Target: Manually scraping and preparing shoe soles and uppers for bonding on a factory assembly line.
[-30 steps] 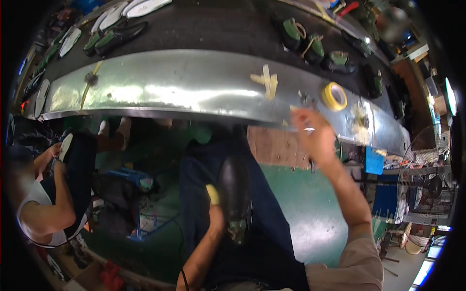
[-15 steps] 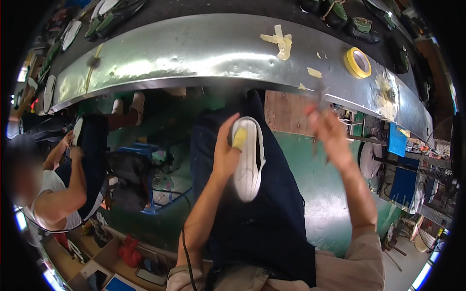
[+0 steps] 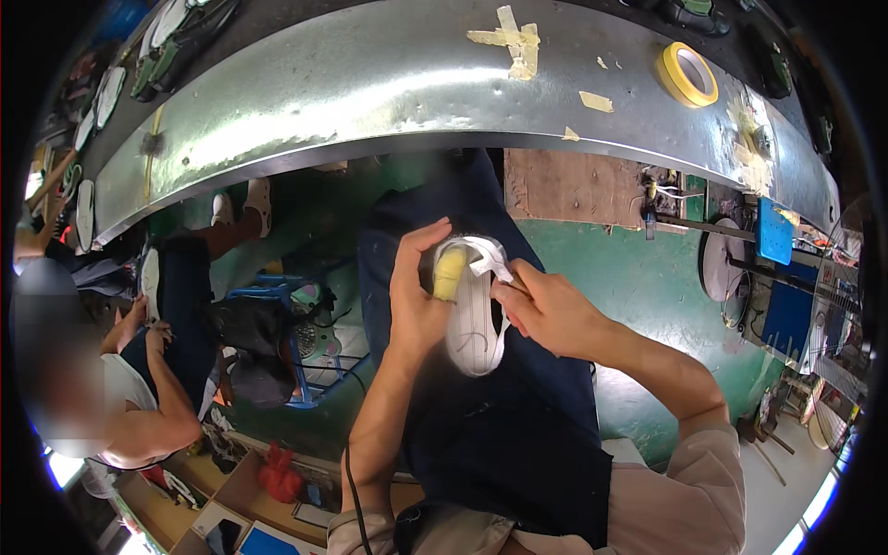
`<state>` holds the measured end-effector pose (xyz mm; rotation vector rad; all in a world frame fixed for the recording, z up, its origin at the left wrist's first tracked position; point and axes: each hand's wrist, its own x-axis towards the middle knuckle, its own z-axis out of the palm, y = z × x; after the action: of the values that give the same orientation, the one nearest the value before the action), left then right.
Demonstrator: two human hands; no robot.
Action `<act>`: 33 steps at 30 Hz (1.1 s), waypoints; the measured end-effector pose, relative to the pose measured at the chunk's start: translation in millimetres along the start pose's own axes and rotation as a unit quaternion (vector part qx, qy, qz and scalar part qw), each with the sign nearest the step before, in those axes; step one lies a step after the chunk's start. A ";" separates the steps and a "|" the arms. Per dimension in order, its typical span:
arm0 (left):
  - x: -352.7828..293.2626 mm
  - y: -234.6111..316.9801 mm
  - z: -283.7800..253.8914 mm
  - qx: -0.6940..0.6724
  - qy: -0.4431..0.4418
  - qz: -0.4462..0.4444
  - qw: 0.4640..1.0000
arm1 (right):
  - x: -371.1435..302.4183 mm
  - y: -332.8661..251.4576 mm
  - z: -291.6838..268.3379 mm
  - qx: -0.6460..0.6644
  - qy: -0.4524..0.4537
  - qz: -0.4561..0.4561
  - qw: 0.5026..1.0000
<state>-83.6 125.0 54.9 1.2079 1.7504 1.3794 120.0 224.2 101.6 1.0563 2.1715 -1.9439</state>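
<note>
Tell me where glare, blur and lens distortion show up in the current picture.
Head view: glare streaks the metal bench; paler sheen on the green floor. Head view: bench edge bows into an arc, and the picture's corners go black. Head view: co-worker's head blurred; left hand, right hand and white sole fairly clear.

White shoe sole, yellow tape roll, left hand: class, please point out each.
White shoe sole (image 3: 474,324), head view: bare lower middle.
Yellow tape roll (image 3: 671,76), head view: left rim.
Left hand (image 3: 418,301), head view: middle, beside thumb.
</note>
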 end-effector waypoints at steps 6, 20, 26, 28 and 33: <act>-2.1 -14.7 -0.2 -0.069 -0.001 -0.039 0.997 | 9.6 15.6 15.3 -0.134 0.083 -0.044 0.986; 37.5 -37.6 19.5 -0.351 -0.073 -0.224 0.906 | -5.4 -17.2 10.1 0.086 -0.013 0.051 0.995; 29.9 -52.9 14.4 -0.332 -0.046 -0.195 0.922 | 1.1 2.4 35.1 -0.087 0.072 -0.040 0.993; 32.3 -40.3 12.2 -0.299 -0.083 -0.210 0.927 | -4.2 -4.2 24.8 -0.024 0.020 0.001 1.000; 31.5 -10.8 0.3 -0.056 -0.137 -0.074 0.986 | 0.4 -12.0 20.1 -0.059 0.036 -0.002 0.998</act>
<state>-99.4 153.2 47.0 1.1233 1.5184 1.1505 105.6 206.7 107.5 1.1209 2.2954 -1.7802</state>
